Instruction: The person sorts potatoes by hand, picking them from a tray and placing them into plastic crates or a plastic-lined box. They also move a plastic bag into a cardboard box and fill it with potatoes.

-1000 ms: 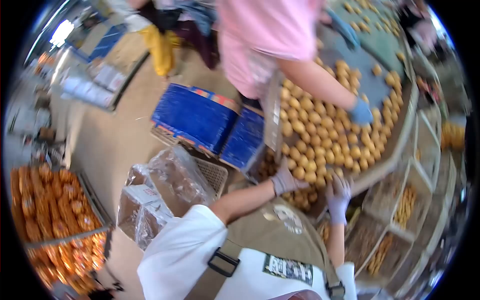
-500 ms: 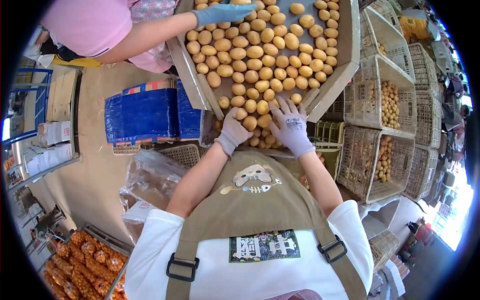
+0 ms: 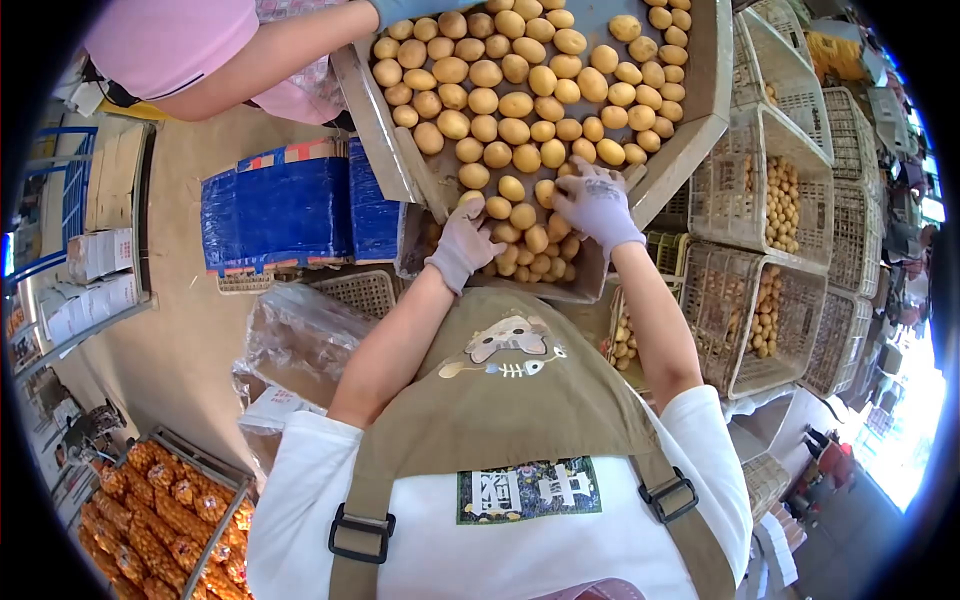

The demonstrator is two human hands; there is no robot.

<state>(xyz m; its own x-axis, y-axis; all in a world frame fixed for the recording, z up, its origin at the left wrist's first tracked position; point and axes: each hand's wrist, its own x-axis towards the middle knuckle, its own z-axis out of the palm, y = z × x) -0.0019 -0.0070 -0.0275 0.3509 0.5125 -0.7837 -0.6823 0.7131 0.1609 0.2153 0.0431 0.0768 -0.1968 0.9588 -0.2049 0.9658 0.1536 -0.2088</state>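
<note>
Small yellow potatoes (image 3: 515,105) are spread over a grey sorting tray (image 3: 404,178) whose sides narrow toward me. Below its mouth, more potatoes (image 3: 535,262) lie heaped in a container (image 3: 585,290) against my apron. My left hand (image 3: 466,248), in a pale glove, is at the left of the mouth, thumb and fingers apart, its fingertips by a potato (image 3: 470,199). On the right side, my right hand (image 3: 598,205), gloved too, reaches over the tray's lower edge with bent, parted fingers close to a potato (image 3: 545,192). Its palm side is hidden.
A co-worker's arm (image 3: 290,58) with a blue glove reaches over the tray's far left. Plastic crates (image 3: 765,250) holding potatoes are stacked at right. Blue-wrapped boxes (image 3: 275,212) stand at left, above clear plastic wrap (image 3: 305,340). Orange net bags (image 3: 165,515) fill a bin.
My right hand has moved up and right, its fingers more bent. Potatoes near the mouth have shifted down, exposing more of the heap. The co-worker's blue glove has drawn back up and left.
</note>
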